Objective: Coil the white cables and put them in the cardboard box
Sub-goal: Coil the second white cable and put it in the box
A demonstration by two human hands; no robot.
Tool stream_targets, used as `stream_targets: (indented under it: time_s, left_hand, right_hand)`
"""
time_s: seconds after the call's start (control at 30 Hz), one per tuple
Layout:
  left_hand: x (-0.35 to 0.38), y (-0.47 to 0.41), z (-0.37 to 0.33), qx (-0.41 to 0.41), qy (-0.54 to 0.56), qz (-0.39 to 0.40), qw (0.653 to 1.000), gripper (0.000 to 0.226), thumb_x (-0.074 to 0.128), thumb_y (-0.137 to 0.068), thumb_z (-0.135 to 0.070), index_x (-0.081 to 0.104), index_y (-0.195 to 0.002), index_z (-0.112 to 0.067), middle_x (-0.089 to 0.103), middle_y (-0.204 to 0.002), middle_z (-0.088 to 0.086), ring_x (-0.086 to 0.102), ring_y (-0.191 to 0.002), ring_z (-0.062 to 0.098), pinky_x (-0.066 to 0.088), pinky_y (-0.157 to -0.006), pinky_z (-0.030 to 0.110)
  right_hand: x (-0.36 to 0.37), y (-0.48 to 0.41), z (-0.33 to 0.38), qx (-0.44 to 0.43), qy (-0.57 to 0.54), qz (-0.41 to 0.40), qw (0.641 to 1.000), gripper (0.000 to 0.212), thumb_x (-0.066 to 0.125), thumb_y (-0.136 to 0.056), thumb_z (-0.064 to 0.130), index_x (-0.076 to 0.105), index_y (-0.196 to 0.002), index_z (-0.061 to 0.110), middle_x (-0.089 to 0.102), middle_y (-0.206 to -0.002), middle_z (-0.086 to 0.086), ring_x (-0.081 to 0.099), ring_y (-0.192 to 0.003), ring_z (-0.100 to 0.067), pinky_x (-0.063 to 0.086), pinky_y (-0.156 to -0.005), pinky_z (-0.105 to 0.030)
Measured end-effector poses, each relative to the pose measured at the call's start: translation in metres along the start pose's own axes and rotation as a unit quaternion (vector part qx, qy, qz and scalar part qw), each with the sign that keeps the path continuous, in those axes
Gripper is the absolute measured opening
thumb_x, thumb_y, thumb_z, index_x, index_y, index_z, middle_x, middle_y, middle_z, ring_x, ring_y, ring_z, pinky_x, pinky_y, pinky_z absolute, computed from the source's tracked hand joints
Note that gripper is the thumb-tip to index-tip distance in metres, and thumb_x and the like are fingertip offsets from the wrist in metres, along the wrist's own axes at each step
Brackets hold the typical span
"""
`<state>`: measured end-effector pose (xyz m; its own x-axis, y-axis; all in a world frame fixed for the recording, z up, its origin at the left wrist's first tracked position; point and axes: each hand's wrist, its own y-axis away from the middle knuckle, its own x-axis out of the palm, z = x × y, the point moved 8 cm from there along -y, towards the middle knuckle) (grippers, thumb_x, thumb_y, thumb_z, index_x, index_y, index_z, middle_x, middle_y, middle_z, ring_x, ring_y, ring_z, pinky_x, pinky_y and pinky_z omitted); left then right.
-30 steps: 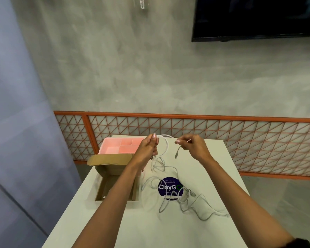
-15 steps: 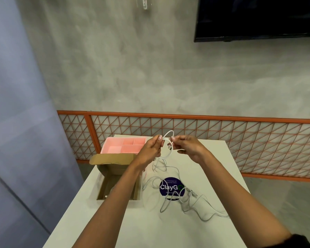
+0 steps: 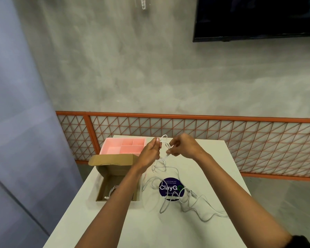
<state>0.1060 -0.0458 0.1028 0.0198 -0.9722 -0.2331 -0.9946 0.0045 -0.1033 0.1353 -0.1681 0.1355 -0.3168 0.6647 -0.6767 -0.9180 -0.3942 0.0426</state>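
White cable [image 3: 166, 144] was held in the air between both hands, above the far part of the table [image 3: 132, 228] and near the middle of its far edge. The left hand [image 3: 149, 154] gripped the cable with curled fingers, thumb raised. Small loops of the cable stood out just to the right of that hand. The right hand [image 3: 183, 148] pinched the same cable with its fingertips. The two hands were close together but not touching.

From the hands the cable hung down to the surface. There it met the loose cables [image 3: 191, 203], which lay tangled from the middle of the table toward the right edge. Which strand of the tangle belonged to the held cable could not be told. Several strands crossed a round dark sticker [image 3: 170, 187] at the middle of the table.

The cardboard box [image 3: 115, 160] stood open at the left edge, its flap raised on the far side. A coiled cable [image 3: 113, 190] lay inside it, partly hidden by the left forearm. A pink tray [image 3: 123, 148] with compartments sat at the far left corner, just behind the box flap.
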Motion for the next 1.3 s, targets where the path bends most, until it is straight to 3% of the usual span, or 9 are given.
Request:
stream_targets:
  time_s: [0.17,0.3,0.43,0.6,0.67,0.83,1.07,1.23,1.3]
  left_hand:
    - [-0.002,-0.001,-0.004,0.016,-0.026,-0.024,0.999,0.041,0.029,-0.102,-0.043,0.050,-0.098,-0.008,0.035,-0.067,-0.008,0.033,-0.060,0.008,0.033,-0.058,0.022]
    - [-0.005,-0.001,-0.007,0.029,-0.041,-0.036,0.998,0.033,0.028,-0.102,-0.039,0.043,-0.077,-0.025,0.034,-0.064,-0.008,0.033,-0.058,0.007,0.034,-0.058,0.023]
    - [-0.005,-0.002,-0.006,0.033,-0.031,-0.029,0.999,0.032,0.029,-0.102,-0.039,0.042,-0.078,-0.023,0.034,-0.065,-0.007,0.032,-0.058,0.007,0.033,-0.057,0.022]
    - [-0.009,-0.003,0.001,0.033,-0.067,-0.028,0.997,0.029,0.030,-0.103,-0.038,0.054,-0.098,-0.022,0.052,-0.070,0.012,0.042,-0.060,0.000,0.036,-0.059,0.021]
    - [-0.009,0.000,0.002,0.041,-0.091,-0.031,0.995,0.031,0.030,-0.103,-0.038,0.055,-0.107,-0.021,0.047,-0.066,-0.006,0.040,-0.053,-0.003,0.034,-0.057,0.019]
    - [-0.013,0.005,0.000,0.071,-0.098,-0.051,0.991,0.030,0.031,-0.102,-0.036,0.044,-0.082,-0.018,0.043,-0.068,-0.008,0.037,-0.057,0.001,0.032,-0.059,0.025]
    - [-0.006,0.012,-0.011,0.116,-0.155,-0.038,0.980,0.021,0.037,-0.101,-0.035,0.050,-0.108,-0.020,0.048,-0.063,-0.003,0.033,-0.052,0.014,0.027,-0.050,0.025]
    - [-0.005,0.011,-0.022,0.146,-0.177,-0.050,0.972,0.020,0.042,-0.101,-0.029,0.053,-0.096,-0.013,0.056,-0.071,0.015,0.038,-0.057,0.011,0.030,-0.054,0.024]
    - [-0.005,0.012,-0.025,0.142,-0.186,-0.059,0.970,0.022,0.040,-0.102,-0.029,0.051,-0.091,-0.013,0.053,-0.064,0.005,0.038,-0.055,0.005,0.030,-0.053,0.020]
  right_hand:
    - [-0.016,0.006,0.017,0.001,0.140,-0.117,0.983,0.019,0.080,-0.072,0.028,0.064,-0.071,0.018,0.073,-0.072,-0.001,0.067,-0.081,-0.016,0.051,-0.073,-0.033]
    - [-0.007,0.005,0.020,-0.009,0.178,-0.051,0.983,0.014,0.071,-0.083,0.029,0.075,-0.091,0.018,0.073,-0.094,-0.003,0.064,-0.095,-0.021,0.044,-0.082,-0.033]
    - [0.007,0.003,0.026,-0.041,0.185,0.011,0.982,0.021,0.055,-0.095,0.025,0.070,-0.110,0.022,0.068,-0.110,-0.001,0.053,-0.111,-0.020,0.033,-0.095,-0.040]
    - [0.001,0.006,0.030,-0.080,-0.044,0.038,0.995,0.022,0.052,-0.096,0.013,0.070,-0.109,0.014,0.066,-0.104,-0.001,0.054,-0.090,-0.006,0.040,-0.084,-0.027]
    - [-0.008,0.007,0.034,-0.084,-0.120,0.040,0.988,0.022,0.050,-0.096,0.009,0.070,-0.107,0.007,0.066,-0.101,0.002,0.054,-0.092,0.001,0.040,-0.081,-0.016]
    - [-0.025,0.006,0.023,-0.054,-0.200,0.028,0.978,0.023,0.050,-0.097,0.016,0.069,-0.106,0.005,0.066,-0.094,0.006,0.054,-0.089,0.000,0.035,-0.074,-0.017]
    - [-0.031,0.000,0.005,-0.049,-0.248,-0.046,0.966,0.020,0.051,-0.097,0.013,0.070,-0.100,0.008,0.056,-0.071,0.007,0.041,-0.065,-0.007,0.037,-0.056,-0.013]
    - [-0.033,-0.003,-0.007,-0.064,-0.302,-0.096,0.946,0.017,0.051,-0.096,0.009,0.069,-0.097,0.009,0.055,-0.075,-0.001,0.047,-0.065,-0.009,0.045,-0.062,-0.014]
    - [-0.032,-0.005,-0.016,-0.064,-0.315,-0.123,0.939,0.018,0.052,-0.096,0.009,0.069,-0.099,0.007,0.055,-0.075,-0.002,0.050,-0.066,-0.009,0.049,-0.064,-0.014]
